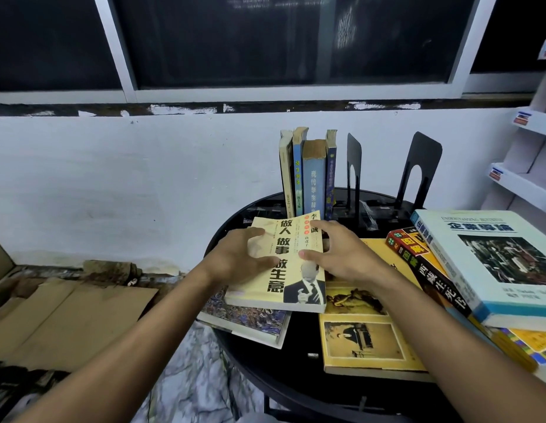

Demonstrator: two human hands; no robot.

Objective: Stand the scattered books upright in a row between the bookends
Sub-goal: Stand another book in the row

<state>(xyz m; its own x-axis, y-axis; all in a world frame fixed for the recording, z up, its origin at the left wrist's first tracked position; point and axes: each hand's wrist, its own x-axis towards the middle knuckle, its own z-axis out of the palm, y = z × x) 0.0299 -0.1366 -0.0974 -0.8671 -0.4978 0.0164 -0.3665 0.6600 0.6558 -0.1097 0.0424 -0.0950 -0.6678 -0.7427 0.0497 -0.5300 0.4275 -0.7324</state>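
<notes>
A cream book (256,293) with black characters and a suited man on its cover lies on a patterned book (250,320) at the left of the round black table (265,370). My left hand (239,259) grips its left edge and my right hand (337,254) its right edge, thumbs on the cover. Behind it several books (310,175) stand upright in a row. Two black metal bookends (354,164) (422,166) stand to their right, with a gap between them. A big yellow book (363,340), a thick black book (430,270) and a pale blue book (494,257) lie flat on the right.
More flat books (528,346) are stacked under the pale blue one at the table's right edge. A white shelf unit (525,181) stands at the far right. Flattened cardboard (67,315) covers the floor on the left. A white wall runs close behind the table.
</notes>
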